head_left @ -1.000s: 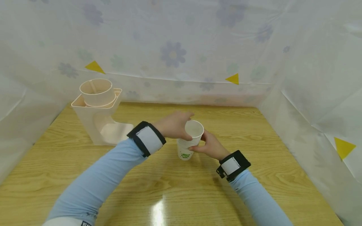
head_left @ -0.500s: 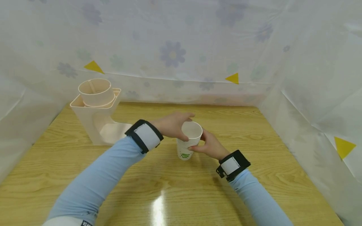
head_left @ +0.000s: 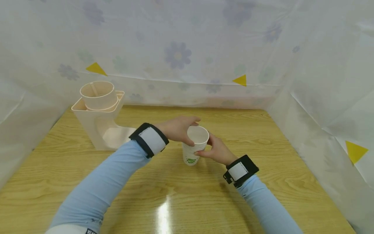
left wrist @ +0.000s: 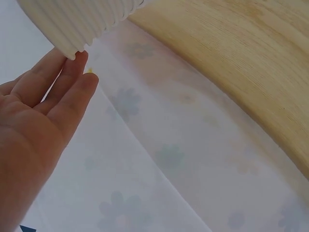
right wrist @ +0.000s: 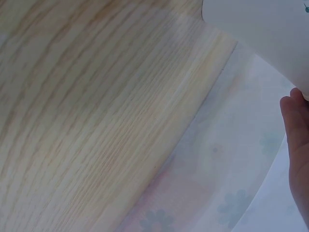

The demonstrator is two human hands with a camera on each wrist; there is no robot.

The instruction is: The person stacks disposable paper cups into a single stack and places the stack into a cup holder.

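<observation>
A stack of white paper cups (head_left: pixel 191 152), with a green print near its base, is upright at mid-table in the head view. From the left, my left hand (head_left: pixel 177 129) holds it at the top rim, thumb in front and fingers behind. Its fingertips (left wrist: pixel 79 58) meet the rims in the left wrist view, where the thumb is out of sight. My right hand (head_left: pixel 217 150) grips the stack's right side below the top rim, its thumb across the front and its other fingers mostly hidden behind. Part of the smooth cup wall (right wrist: pixel 256 34) shows in the right wrist view.
A pale pink, wedge-shaped stand (head_left: pixel 97 130) with a round cup-like container (head_left: pixel 97 97) in its top stands at the table's left. Flower-patterned plastic sheeting (head_left: pixel 140 48) encloses the back and sides of the wooden table (head_left: pixel 163 188).
The top of the cup stack has shifted slightly to the left along with the left hand. The right hand keeps its place on the stack.
</observation>
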